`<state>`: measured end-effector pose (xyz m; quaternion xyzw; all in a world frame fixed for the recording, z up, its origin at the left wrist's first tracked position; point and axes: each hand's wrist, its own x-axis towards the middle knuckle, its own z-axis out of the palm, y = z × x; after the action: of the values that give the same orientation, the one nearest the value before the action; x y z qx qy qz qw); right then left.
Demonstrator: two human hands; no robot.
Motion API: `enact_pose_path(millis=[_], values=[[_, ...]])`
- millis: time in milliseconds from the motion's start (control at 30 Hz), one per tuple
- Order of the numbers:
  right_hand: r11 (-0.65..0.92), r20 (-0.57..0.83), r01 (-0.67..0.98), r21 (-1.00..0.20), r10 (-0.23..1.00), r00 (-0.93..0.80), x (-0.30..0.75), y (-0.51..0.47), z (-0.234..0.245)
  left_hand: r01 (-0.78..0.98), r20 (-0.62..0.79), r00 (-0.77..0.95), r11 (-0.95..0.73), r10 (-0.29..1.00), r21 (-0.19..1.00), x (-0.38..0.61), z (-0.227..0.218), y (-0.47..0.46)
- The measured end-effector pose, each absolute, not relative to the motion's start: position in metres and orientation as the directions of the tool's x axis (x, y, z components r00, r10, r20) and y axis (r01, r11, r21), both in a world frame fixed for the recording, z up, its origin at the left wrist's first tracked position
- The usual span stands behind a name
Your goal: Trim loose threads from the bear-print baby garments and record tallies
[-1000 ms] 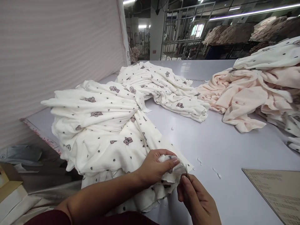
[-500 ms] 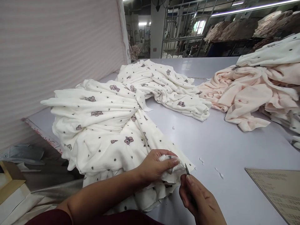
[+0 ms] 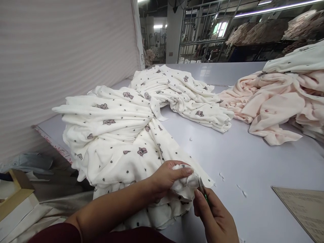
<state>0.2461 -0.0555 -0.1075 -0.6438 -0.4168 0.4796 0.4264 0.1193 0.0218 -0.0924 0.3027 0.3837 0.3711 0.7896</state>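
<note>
1. The left hand (image 3: 168, 177) is pinching a bunched edge of the white printed fabric (image 3: 116, 138) between thumb and fingers.
2. The right hand (image 3: 214, 211) is gripping small snips (image 3: 202, 187), with a bit of green showing by the fingers. The blades are pointing up, close beside the bunched edge; whether they are touching it, I cannot tell.
3. The white printed fabric is lying in loose folds on the near left of the counter (image 3: 217, 152), passing beneath the left forearm.
4. Behind it, a second white heap (image 3: 174, 89) is stretching rightward toward pink fabric (image 3: 275, 104).
5. Thread scraps (image 3: 244, 193) are lying right of the hands, and a printed sheet (image 3: 298, 202) is resting farther right.
</note>
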Motion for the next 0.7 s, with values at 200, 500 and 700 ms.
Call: enact_pose_path(millis=[200,500,700], values=[[-0.258,-0.233,0.117,-0.959,0.953,0.192,0.238,-0.053,-0.108,-0.369,-0.396,0.426,0.556,0.814,0.745,0.118,-0.093,0.02],[-0.231,-0.209,0.101,-0.968,0.96,0.186,0.237,-0.054,-0.11,-0.366,-0.404,0.434,0.567,0.805,0.738,0.117,-0.093,0.02],[-0.248,-0.235,0.055,-0.967,0.956,0.175,0.233,-0.053,-0.108,-0.325,-0.409,0.419,0.555,0.811,0.766,0.119,-0.098,0.018]])
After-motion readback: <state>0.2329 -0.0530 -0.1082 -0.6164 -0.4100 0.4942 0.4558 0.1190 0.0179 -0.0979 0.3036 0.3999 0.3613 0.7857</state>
